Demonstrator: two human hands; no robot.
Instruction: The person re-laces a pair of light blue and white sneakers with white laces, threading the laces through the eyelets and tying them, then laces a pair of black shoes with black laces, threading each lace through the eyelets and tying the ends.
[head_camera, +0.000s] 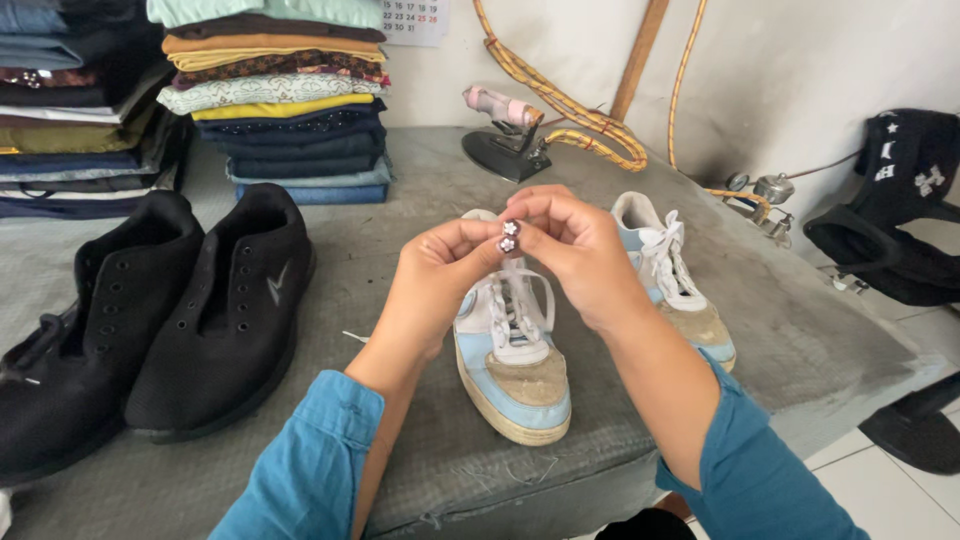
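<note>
My left hand (440, 265) and my right hand (570, 245) meet in the air, just above a light blue and white shoe (508, 350). My fingertips are pinched tight, and the white laces (515, 300) of that shoe go up from it into my pinch. My nails have little shiny flowers on them. I cannot tell just how the lace ends lie between my fingers, because my fingers hide them.

The shoe sits on a grey padded table (400, 440), toe toward me. Its lace is threaded through its holes. The other blue and white shoe (675, 290) sits just beside it, to my right, with its lace tied in a bow.

To my left are two black shoes (160, 320), side by side, with open tops. I can see no laces in their holes.

At the back of the table stands a stack of folded clothes (285, 100). Near it rests an iron (505, 135) with a yellow cord (570, 110).
</note>
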